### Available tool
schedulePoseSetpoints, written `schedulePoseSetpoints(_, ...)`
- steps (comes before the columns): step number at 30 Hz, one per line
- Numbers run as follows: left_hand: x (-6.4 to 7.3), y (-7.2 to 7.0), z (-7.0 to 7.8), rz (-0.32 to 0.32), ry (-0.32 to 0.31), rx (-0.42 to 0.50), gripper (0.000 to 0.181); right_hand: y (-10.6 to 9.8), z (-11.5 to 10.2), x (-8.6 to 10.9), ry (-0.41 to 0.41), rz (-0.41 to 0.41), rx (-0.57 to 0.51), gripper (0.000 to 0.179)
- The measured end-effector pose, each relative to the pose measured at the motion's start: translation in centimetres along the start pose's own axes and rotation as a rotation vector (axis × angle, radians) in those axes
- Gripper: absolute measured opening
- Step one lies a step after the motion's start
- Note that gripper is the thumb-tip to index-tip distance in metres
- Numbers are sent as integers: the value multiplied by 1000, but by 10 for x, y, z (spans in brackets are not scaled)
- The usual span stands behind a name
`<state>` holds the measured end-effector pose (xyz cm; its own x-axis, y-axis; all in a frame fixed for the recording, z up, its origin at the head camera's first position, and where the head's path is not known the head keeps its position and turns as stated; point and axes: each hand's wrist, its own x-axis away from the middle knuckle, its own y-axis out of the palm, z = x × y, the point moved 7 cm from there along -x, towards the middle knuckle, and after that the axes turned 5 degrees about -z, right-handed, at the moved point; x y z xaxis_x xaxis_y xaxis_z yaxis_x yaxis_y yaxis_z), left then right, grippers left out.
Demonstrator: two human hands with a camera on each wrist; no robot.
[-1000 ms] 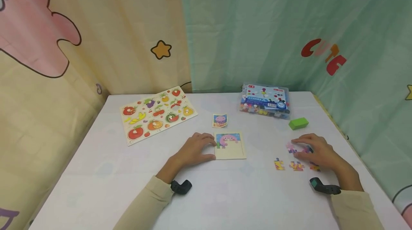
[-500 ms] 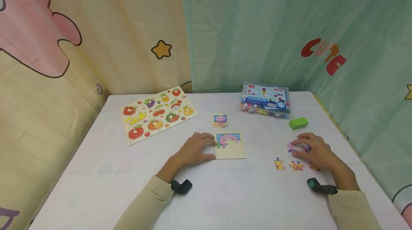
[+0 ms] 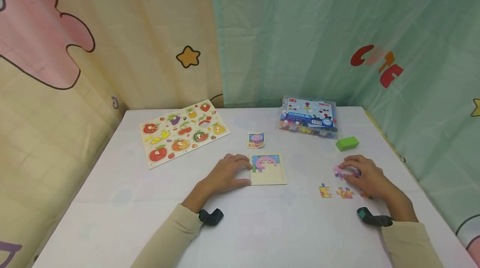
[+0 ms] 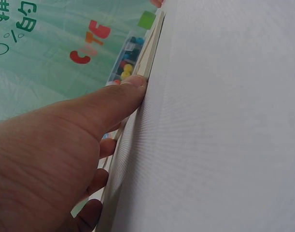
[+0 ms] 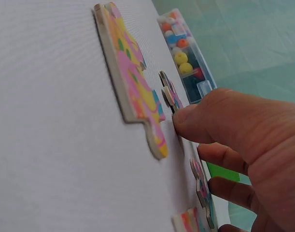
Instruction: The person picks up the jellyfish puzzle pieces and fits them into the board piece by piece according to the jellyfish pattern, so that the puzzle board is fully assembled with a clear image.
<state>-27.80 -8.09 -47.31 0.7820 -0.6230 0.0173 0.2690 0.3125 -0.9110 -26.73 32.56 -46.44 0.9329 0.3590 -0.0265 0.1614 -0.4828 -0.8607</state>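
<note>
A square wooden jigsaw board [image 3: 273,178] lies mid-table, its top part filled with a pink cartoon octopus-like picture and its lower part bare. My left hand [image 3: 228,173] rests against its left edge, thumb near the front corner; the left wrist view shows the thumb [image 4: 120,96] touching the edge. My right hand [image 3: 369,178] is over loose jigsaw pieces on the right. Its thumb [image 5: 195,121] touches or nearly touches a pink piece [image 3: 338,171]; no pinch is visible. Yellow-pink pieces [image 3: 345,193] lie in front, some partly covered by this hand.
A small picture card [image 3: 256,140] lies behind the board. Back left is a fruit peg puzzle [image 3: 151,165]. A clear plastic box of colored beads [image 3: 309,117] stands back right, with a green block [image 3: 347,143] near it. Curtains hang around the table.
My right hand has shifted slightly left among the pieces, and its thumb and index finger have come a little closer together. The left hand and board have stayed put.
</note>
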Motion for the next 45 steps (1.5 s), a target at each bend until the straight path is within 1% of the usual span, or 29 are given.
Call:
schedulePoseSetpoints(3, -1, 0, 0, 4, 5, 0, 44, -1, -1, 1, -27, 24, 7, 30)
schedulePoseSetpoints(6, 0, 1, 0, 8, 8, 1, 44, -2, -8, 2, -93, 67, 5, 31)
schedulePoseSetpoints(8, 1, 2, 1, 9, 8, 7, 44, -1, -15, 1, -171, 89, -36, 33)
schedulePoseSetpoints(10, 2, 3, 2, 9, 6, 10, 44, 1, -25, -2, -247, 93, -103, 35)
schedulePoseSetpoints(11, 3, 3, 2, 9, 4, 11, 44, 3, -30, -5, -270, 86, -140, 35)
schedulePoseSetpoints(12, 4, 3, 2, 9, 2, 8, 44, 5, -34, -8, -287, 74, -177, 35)
schedulePoseSetpoints(14, 4, 4, 2, 11, -4, 1, 44, 9, -43, -17, -292, 56, -201, 33)
schedulePoseSetpoints(17, 4, 4, 1, 13, -8, -1, 44, 16, -54, -35, -269, 32, -174, 30)
schedulePoseSetpoints(18, 4, 4, 1, 13, -8, 0, 44, 18, -60, -42, -275, 25, -161, 29)
schedulePoseSetpoints(21, 4, 3, 2, 16, -4, 3, 44, 27, -81, -61, -315, -11, -155, 28)
schedulePoseSetpoints(23, 4, 2, 1, 17, -4, -2, 44, 34, -100, -74, -360, -41, -165, 28)
schedulePoseSetpoints(25, 4, 1, 1, 20, -4, -8, 45, 42, -120, -85, -407, -66, -166, 26)
schedulePoseSetpoints(28, 3, 0, 1, 30, -5, -12, 44, 55, -146, -98, -455, -96, -155, 25)
schedulePoseSetpoints(31, 2, 0, 1, 36, -1, -8, 44, 68, -162, -107, -455, -105, -104, 23)
schedulePoseSetpoints(33, 1, 1, 1, 32, 2, -7, 44, 75, -166, -111, -416, -107, -62, 23)
schedulePoseSetpoints(36, 1, 3, 1, 29, 8, -7, 44, 84, -166, -115, -345, -110, 6, 21)
schedulePoseSetpoints(38, 2, 2, 2, 31, 12, -8, 44, 89, -165, -116, -306, -122, 20, 22)
schedulePoseSetpoints(41, 3, 1, 2, 44, 19, -14, 43, 93, -163, -116, -292, -131, 32, 23)
schedulePoseSetpoints(45, 3, -1, 3, 60, 34, -17, 42, 95, -162, -116, -303, -128, 29, 23)
